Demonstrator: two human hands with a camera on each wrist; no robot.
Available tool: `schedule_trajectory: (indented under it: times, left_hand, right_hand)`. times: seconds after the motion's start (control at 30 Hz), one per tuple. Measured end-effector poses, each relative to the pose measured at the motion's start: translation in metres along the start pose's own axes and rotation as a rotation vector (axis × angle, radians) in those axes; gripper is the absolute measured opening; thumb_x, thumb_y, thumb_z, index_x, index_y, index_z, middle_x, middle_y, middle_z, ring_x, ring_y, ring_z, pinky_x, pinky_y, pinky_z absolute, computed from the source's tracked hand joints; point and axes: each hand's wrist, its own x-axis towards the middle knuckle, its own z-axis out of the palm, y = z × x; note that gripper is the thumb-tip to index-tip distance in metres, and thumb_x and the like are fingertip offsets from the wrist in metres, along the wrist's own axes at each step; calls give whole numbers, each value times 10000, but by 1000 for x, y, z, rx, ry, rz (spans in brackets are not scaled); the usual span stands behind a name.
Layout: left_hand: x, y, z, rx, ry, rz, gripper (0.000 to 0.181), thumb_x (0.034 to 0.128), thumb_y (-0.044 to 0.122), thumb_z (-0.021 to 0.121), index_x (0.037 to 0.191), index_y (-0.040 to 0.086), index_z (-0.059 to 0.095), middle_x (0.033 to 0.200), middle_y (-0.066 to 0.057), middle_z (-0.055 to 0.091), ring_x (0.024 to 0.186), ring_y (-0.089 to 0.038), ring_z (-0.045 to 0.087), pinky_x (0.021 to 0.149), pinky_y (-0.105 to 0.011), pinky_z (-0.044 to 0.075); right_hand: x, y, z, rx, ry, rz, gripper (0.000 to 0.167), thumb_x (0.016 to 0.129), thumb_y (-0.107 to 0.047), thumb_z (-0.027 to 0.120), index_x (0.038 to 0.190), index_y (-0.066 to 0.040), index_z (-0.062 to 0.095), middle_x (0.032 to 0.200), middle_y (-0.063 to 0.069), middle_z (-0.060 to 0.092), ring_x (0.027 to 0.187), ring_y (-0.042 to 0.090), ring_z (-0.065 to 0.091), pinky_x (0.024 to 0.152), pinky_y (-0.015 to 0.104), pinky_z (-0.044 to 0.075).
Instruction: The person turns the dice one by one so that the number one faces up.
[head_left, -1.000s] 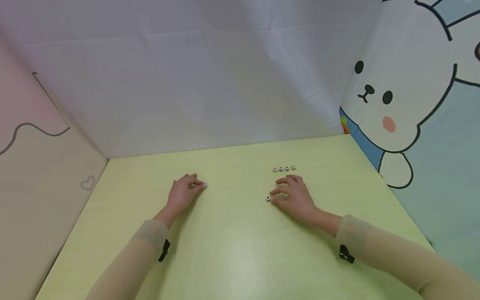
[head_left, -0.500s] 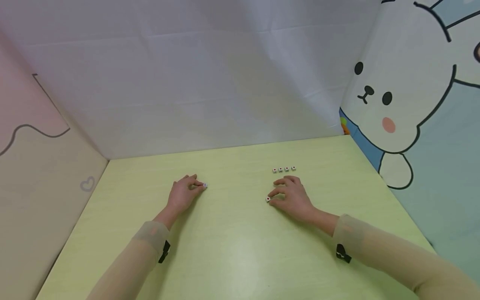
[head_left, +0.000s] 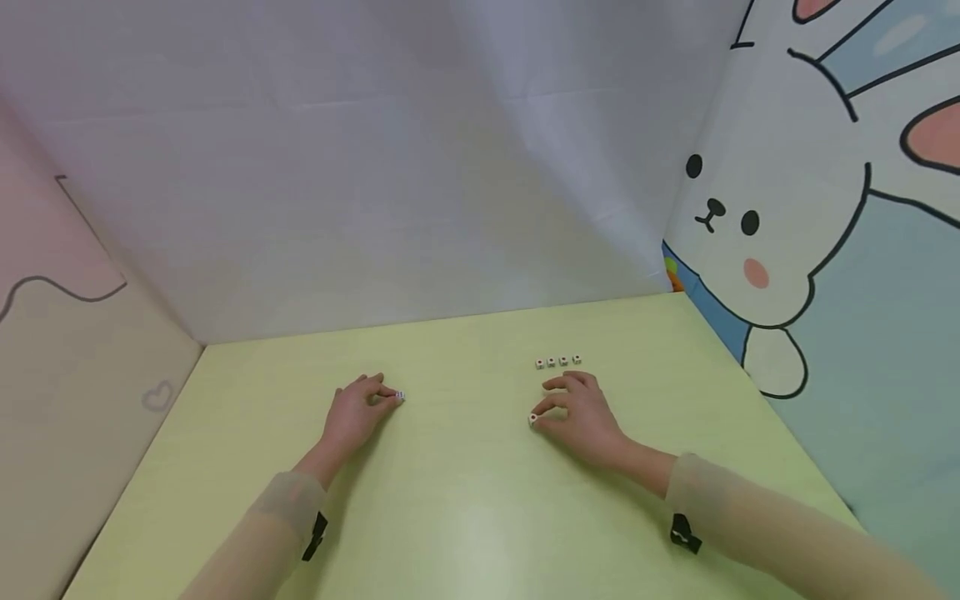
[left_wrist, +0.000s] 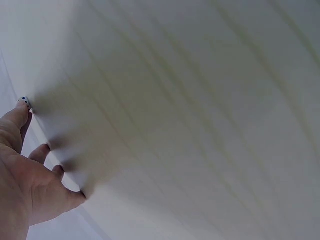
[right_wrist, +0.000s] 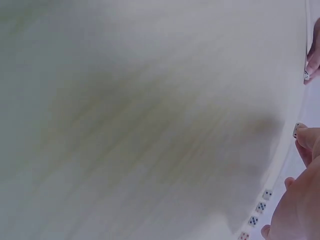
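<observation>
My left hand point(head_left: 354, 415) pinches a small white die point(head_left: 401, 397) between thumb and index finger, at the left of the table. In the left wrist view that die point(left_wrist: 24, 102) shows dark dots at the thumb tip, while the other fingertips touch the tabletop. Right of centre, my right hand point(head_left: 583, 418) holds a second white die point(head_left: 532, 420), with a red dot on top, between thumb and index finger. The right wrist view has this die point(right_wrist: 297, 130) at the fingertips. Just beyond the right hand, several similar dice point(head_left: 551, 362) stand in a short, spaced row.
The pale yellow-green table point(head_left: 450, 500) runs back to a white cloth wall point(head_left: 375, 208). A bunny-printed panel point(head_left: 780, 183) borders it on the right, a pink and beige panel point(head_left: 67, 417) on the left.
My right thumb and index finger have moved left and closed on the die beside them. The left hand keeps its pinch. The head view has tilted up slightly, so everything appears lower.
</observation>
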Motion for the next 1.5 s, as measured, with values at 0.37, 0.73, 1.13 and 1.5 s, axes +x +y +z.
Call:
schedule_trajectory:
  times: [0.37,0.73,1.13,1.5]
  left_hand:
    - [-3,2,0,16,-3,-11,177,975,257,726,1039,96,765,1497,-239,492,1457,-491,318,1157,-750,69]
    - [-1,7,-1,15,7,11,180,975,245,726,1048,85,765,1493,-247,491,1452,-494,324,1150,-760,73]
    - [1,0,0,22,-1,4,194,974,261,724,1051,89,766,1496,-242,489,1456,-494,318,1153,-757,71]
    - [1,2,0,19,-12,-6,200,975,261,724,1055,81,761,1507,-238,479,1466,-481,306,1156,-752,66]
  right_hand:
    - [6,29,-51,-58,98,69,72,891,-237,819,939,-182,824,1357,161,602,1386,439,307,1124,614,309]
    - [32,59,-88,-120,178,79,167,922,-220,781,1003,-77,809,1364,223,581,1373,484,300,1129,624,237]
    - [61,75,-83,-199,67,151,193,955,-266,749,1050,-110,812,1402,221,556,1405,495,265,1158,635,205]
    - [67,84,-72,-245,20,194,186,956,-254,741,1055,-117,817,1399,226,573,1409,507,274,1160,648,212]
